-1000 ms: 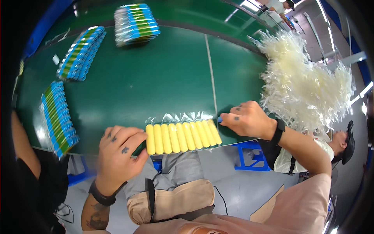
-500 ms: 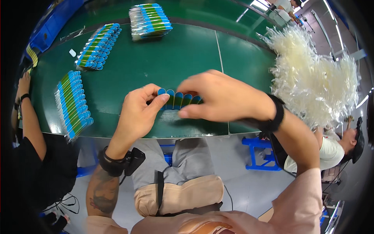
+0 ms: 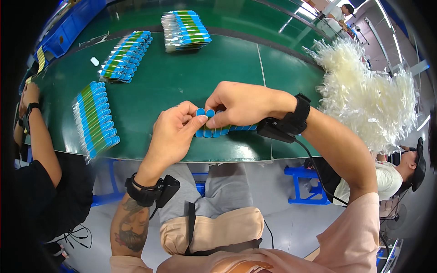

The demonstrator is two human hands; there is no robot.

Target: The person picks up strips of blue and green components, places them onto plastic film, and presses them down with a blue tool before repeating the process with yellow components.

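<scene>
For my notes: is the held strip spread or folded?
Spread: the blue-and-green strip shows segments side by side; the right hand covers some.

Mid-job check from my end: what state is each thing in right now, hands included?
Blue-and-green row: pieces side by side, partly hidden
Left hand: pinching the row's left end
Right hand: curled over the row, grip unclear
Left pile: stacked, edges staggered
Middle pile: stacked, slanted
Far pile: stacked
Clear film heap: loose, tangled
White piece: lying on the table

Glossy green tabletop (image 3: 177,77), crinkled plastic film (image 3: 366,98), smooth-faced strips (image 3: 208,133), matt cloth trousers (image 3: 227,186)
</scene>
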